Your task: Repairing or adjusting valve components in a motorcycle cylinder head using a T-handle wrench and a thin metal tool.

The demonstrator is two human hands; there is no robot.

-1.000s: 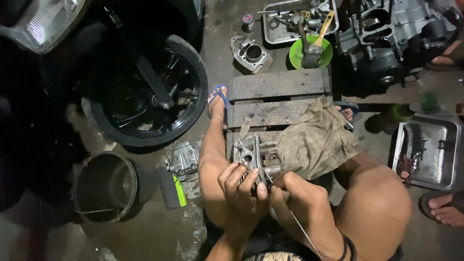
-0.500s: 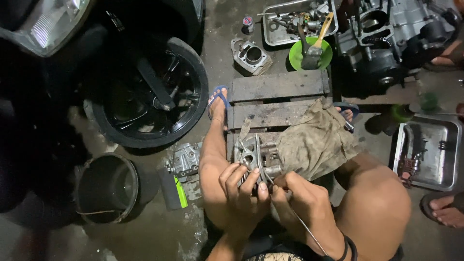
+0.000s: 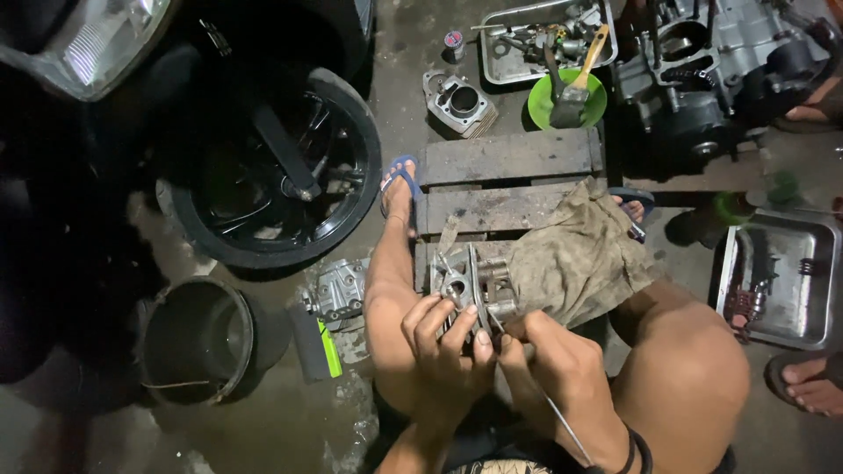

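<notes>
A metal engine cylinder head (image 3: 467, 285) rests on a wooden pallet (image 3: 509, 158), beside a dirty brown rag (image 3: 575, 254). My left hand (image 3: 443, 347) grips the near side of the cylinder head, fingers curled over its edge. My right hand (image 3: 558, 369) pinches a thin metal rod (image 3: 562, 421) whose tip meets the head near my left thumb. My bare knees flank the part.
A motorcycle wheel (image 3: 277, 167) and black bucket (image 3: 198, 338) sit at left. A cylinder block (image 3: 457, 101), a parts tray (image 3: 540, 35), a green bowl with a brush (image 3: 566, 96) and an engine (image 3: 711, 70) lie behind. A steel tray (image 3: 781, 276) and someone's foot (image 3: 808, 382) are at right.
</notes>
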